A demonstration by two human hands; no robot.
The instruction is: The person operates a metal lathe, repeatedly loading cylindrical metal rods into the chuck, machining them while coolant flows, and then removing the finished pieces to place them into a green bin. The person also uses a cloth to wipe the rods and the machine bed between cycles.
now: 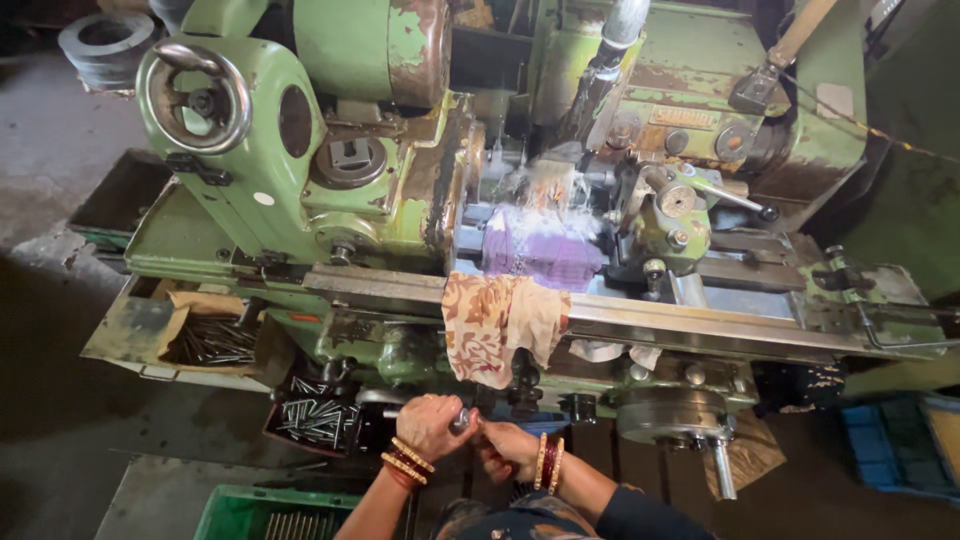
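Gripping a short metal rod (463,419) at the near edge of the green machine (400,200), your left hand (432,425) clamps its fingers around it while your right hand (507,450) pinches its tip, steadying it just right of the tray of pins (315,420).

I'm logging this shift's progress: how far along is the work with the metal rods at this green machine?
Done: cannot tell which rods are finished; one batch lies in the brown-lined tray, another in the dark tray, more in the green crate. In hand: left hand and right hand meet on a metal rod at the machine's front, while liquid sprays by the purple cloth. Left: the count cannot be told.
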